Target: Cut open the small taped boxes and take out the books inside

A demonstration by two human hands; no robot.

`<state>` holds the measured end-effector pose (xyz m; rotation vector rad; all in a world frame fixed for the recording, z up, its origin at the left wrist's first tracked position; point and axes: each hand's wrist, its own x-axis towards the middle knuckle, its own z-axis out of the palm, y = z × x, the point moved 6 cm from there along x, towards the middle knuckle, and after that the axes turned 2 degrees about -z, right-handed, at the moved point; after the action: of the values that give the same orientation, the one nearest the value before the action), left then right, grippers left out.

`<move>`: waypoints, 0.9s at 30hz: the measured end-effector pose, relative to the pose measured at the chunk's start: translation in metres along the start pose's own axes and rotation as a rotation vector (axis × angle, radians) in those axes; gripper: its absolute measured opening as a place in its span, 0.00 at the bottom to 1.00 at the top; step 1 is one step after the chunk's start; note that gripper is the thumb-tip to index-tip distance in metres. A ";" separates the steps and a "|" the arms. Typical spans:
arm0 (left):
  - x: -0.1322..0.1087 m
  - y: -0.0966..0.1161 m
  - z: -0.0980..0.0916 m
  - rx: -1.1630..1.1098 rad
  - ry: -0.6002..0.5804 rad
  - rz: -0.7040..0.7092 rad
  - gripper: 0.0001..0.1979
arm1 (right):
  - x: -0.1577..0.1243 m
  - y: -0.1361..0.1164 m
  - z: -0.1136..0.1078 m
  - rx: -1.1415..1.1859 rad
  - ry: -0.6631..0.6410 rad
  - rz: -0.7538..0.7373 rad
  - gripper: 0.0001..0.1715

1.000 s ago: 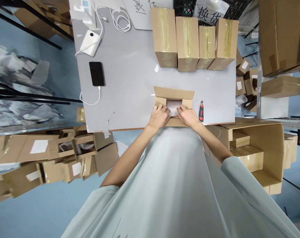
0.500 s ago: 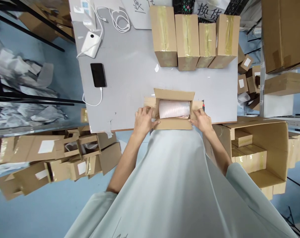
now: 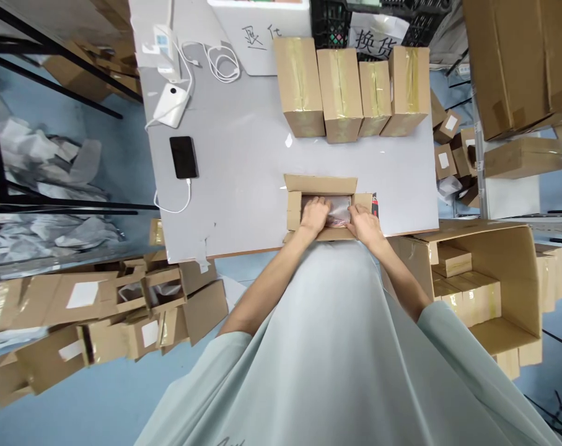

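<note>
An open cardboard box (image 3: 318, 183) stands at the table's front edge, its flaps folded outward. Inside lies a clear-plastic-wrapped item (image 3: 339, 208), partly covered by my hands. My left hand (image 3: 315, 215) reaches into the box from the left, fingers curled down onto the wrapped item. At the opening's right end, my right hand (image 3: 366, 225) has its fingers bent in over the item's end. The fingertips of both hands are partly hidden. A red and black utility knife (image 3: 375, 205) lies right beside the box.
Several taped cartons (image 3: 340, 93) line the table's back, before a black crate (image 3: 329, 25). A phone (image 3: 184, 157) on a cable and a white power bank (image 3: 171, 105) lie left. A large open carton (image 3: 517, 272) holding smaller boxes stands right; opened boxes (image 3: 136, 310) lie left.
Both hands have left the box's side flaps and moved inward into the opening, onto the wrapped item. More of the knife shows now. The camera view has shifted slightly.
</note>
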<state>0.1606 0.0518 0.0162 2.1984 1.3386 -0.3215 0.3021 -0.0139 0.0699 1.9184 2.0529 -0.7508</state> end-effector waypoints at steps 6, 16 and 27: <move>0.001 -0.053 -0.019 -0.367 0.328 -0.215 0.14 | -0.007 0.015 0.007 0.060 0.023 0.031 0.20; -0.014 -0.044 -0.027 -0.343 0.324 -0.195 0.10 | 0.023 -0.026 0.009 -0.251 -0.238 -0.308 0.22; -0.034 -0.034 -0.021 -0.305 0.262 -0.164 0.12 | 0.040 -0.031 0.020 -0.416 -0.366 -0.400 0.20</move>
<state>0.1126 0.0502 0.0381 1.9273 1.5943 0.1125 0.2636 0.0101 0.0396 1.0779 2.1581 -0.6280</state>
